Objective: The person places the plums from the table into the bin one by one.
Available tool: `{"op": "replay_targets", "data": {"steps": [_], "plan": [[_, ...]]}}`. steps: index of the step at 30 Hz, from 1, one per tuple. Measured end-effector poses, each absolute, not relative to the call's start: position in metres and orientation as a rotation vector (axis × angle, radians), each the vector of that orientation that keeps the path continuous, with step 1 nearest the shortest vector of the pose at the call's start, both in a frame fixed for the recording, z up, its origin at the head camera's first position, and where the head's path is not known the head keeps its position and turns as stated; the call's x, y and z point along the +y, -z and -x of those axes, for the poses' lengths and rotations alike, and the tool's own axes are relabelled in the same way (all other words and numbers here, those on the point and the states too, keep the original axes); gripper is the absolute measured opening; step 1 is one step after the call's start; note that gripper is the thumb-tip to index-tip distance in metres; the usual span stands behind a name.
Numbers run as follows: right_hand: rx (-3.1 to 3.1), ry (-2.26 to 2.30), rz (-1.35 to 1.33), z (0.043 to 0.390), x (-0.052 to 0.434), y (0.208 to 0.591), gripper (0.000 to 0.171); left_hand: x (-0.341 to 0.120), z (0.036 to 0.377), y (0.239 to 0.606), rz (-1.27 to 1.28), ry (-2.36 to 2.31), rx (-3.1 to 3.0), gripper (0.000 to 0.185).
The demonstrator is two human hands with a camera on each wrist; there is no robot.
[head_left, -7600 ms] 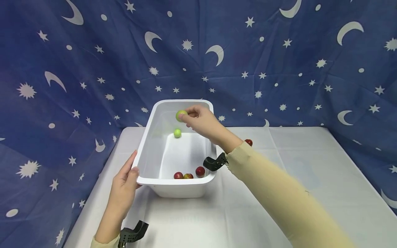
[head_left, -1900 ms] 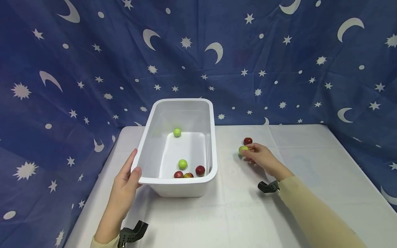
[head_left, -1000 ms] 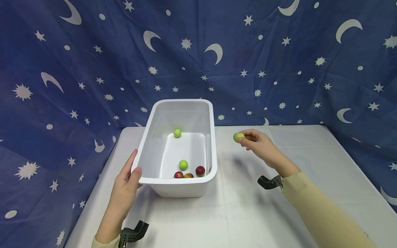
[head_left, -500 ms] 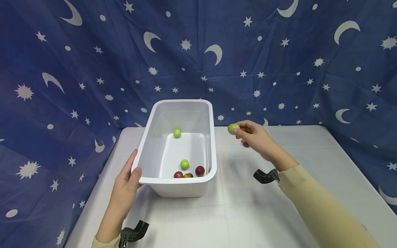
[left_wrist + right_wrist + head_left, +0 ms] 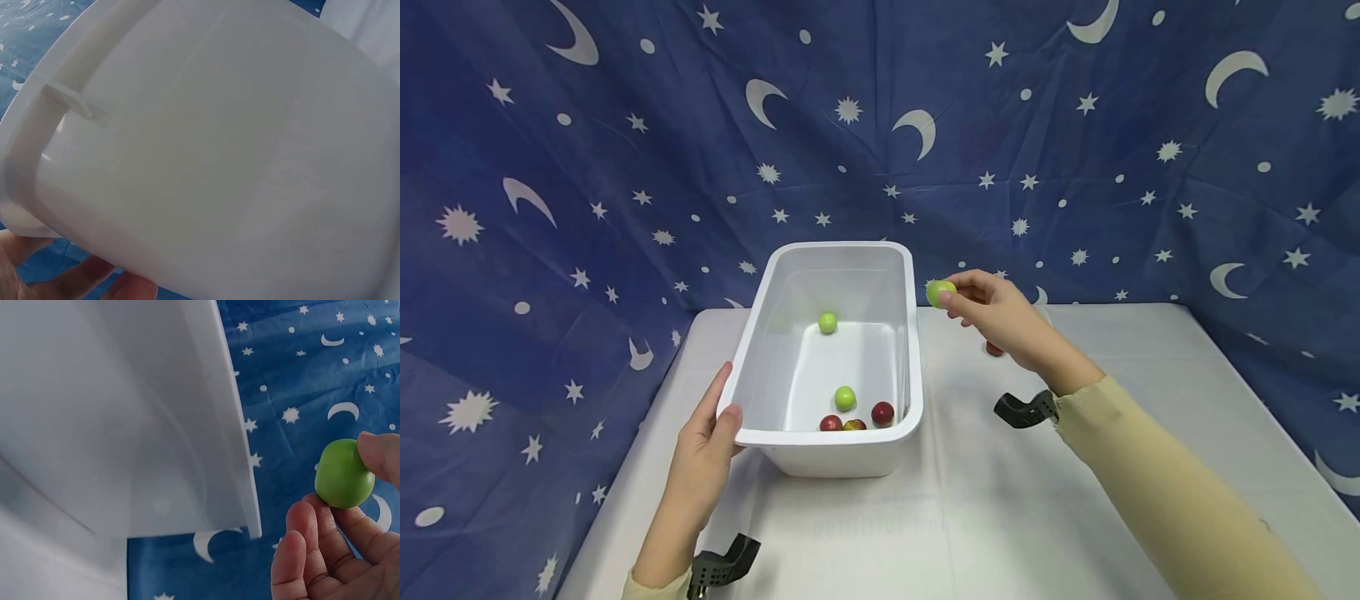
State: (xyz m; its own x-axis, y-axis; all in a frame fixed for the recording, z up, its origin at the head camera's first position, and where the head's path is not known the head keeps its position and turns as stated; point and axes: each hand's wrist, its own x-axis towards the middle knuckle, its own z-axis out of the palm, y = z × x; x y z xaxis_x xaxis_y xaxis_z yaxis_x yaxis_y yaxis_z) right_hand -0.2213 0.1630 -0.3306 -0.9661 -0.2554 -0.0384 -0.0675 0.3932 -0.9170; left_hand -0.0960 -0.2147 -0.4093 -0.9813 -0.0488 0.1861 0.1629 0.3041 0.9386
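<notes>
My left hand [image 5: 697,446] grips the near left corner of a deep white plastic tub [image 5: 831,438], thumb at the rim and fingers against the outside. In the left wrist view the tub's wall [image 5: 206,144] fills most of the picture. My right hand [image 5: 996,315] pinches a small smooth green fruit [image 5: 345,474] between thumb and fingers, up in the air just right of the tub's far right rim. Inside the tub lie one green fruit [image 5: 827,322] at the far end, another green fruit [image 5: 845,398] nearer, and three reddish fruits [image 5: 883,413] by the near wall.
A dark red fruit [image 5: 994,349] lies on the white tablecloth [image 5: 1120,417] behind my right hand, partly covered by it. A blue curtain [image 5: 1037,125] with moons and stars hangs behind the table and along its left side.
My right hand dropped one green fruit into the tub, then took another from beside the red fruit. It has lifted this one and carried it left toward the tub. The left hand stays put.
</notes>
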Motion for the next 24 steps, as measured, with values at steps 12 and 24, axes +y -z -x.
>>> {"op": "replay_targets", "data": {"steps": [12, 24], "plan": [[2.424, 1.696, 0.474, 0.226, 0.134, 0.319, 0.046, -0.214, 0.096, 0.410, 0.111, 1.745, -2.385, 0.049], [2.385, 1.695, 0.504, 0.231, 0.101, 0.314, 0.045, -0.214, 0.095, 0.409, 0.100, 1.704, -2.406, 0.049]]}}
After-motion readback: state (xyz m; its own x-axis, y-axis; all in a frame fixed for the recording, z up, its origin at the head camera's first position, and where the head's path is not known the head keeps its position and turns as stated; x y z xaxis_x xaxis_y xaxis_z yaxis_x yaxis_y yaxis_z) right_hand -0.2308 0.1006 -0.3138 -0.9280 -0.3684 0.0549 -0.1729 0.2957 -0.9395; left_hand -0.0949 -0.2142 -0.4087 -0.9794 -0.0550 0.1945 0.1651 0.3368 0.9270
